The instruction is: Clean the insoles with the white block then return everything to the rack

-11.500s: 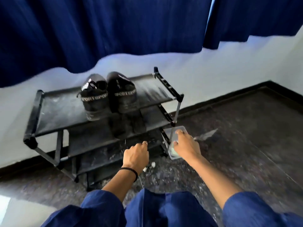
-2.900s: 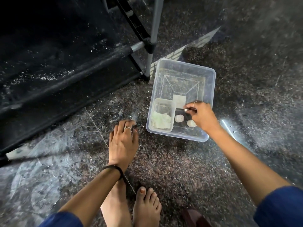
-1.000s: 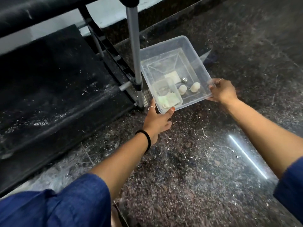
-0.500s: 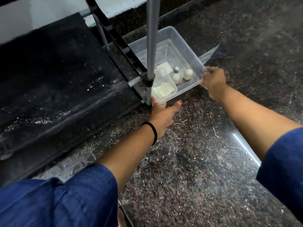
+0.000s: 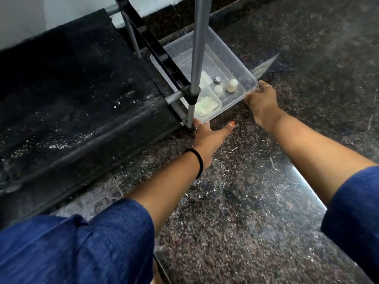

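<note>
A clear plastic bin (image 5: pixel 229 58) sits tilted beside the black shoe rack (image 5: pixel 82 95), partly behind the rack's grey corner post (image 5: pixel 198 48). Inside lie a flat white block (image 5: pixel 205 79), two small white caps (image 5: pixel 231 85), a silver knob (image 5: pixel 217 79) and a smaller tub with pale cloth (image 5: pixel 206 106). My right hand (image 5: pixel 260 101) grips the bin's near right corner. My left hand (image 5: pixel 207 138) holds the bin's near left corner from below, thumb out. No insoles or shoes are in view.
The floor (image 5: pixel 246 191) is dark speckled stone with white dust and scraps. The rack's black fabric shelf is dusted with white specks. A white wall (image 5: pixel 61 13) runs behind the rack. My blue sleeves (image 5: pixel 82 242) fill the bottom edge.
Both hands have taken the bin by its near corners, lifted it and carried it toward the rack's corner post. Earlier my right hand was reaching inside it on the floor.
</note>
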### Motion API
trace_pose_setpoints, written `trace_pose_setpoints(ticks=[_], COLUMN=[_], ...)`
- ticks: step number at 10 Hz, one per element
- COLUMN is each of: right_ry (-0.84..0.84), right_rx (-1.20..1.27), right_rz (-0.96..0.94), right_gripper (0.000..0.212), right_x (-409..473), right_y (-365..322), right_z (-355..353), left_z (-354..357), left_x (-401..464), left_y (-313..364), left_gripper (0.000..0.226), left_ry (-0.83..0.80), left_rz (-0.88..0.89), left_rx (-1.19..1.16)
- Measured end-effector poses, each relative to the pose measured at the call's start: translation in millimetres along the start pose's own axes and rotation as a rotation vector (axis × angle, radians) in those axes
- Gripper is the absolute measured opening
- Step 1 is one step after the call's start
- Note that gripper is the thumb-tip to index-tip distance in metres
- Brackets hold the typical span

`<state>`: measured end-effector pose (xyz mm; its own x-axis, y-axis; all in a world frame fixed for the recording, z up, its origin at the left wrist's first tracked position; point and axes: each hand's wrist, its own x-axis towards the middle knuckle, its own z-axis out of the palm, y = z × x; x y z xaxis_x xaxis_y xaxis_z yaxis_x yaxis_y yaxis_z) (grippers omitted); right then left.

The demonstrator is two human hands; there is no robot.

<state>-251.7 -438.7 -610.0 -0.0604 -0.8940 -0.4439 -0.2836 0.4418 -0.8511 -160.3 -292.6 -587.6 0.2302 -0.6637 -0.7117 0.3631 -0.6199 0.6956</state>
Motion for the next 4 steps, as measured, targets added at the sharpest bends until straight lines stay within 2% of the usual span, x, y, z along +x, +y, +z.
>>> trace_pose_setpoints(ticks=[1,2,3,4], right_ry=[-0.008,-0.045,-0.084,-0.076], right_rx=[0.069,0.152,0.189,0.158], right_rz=[0.010,0.013,-0.009,0.002], right_gripper=[0.068,0.057,0.055,0.062], right_x=[-4,-13,-19,-28], right_y=[-2,-5,-5,2], right_z=[0,3,6,2], left_z=[1,4,2,-2], left_x=[0,-2,-4,-18], left_y=[-2,-2,-2,-4], left_gripper=[0.105,0.106,0.110,0.106], left_ry=[0.023,0.026,0.002,-0.014], left_rz=[0.019,0.028,0.045,0.024], left_rx=[0.010,0.055,0.066,0.124])
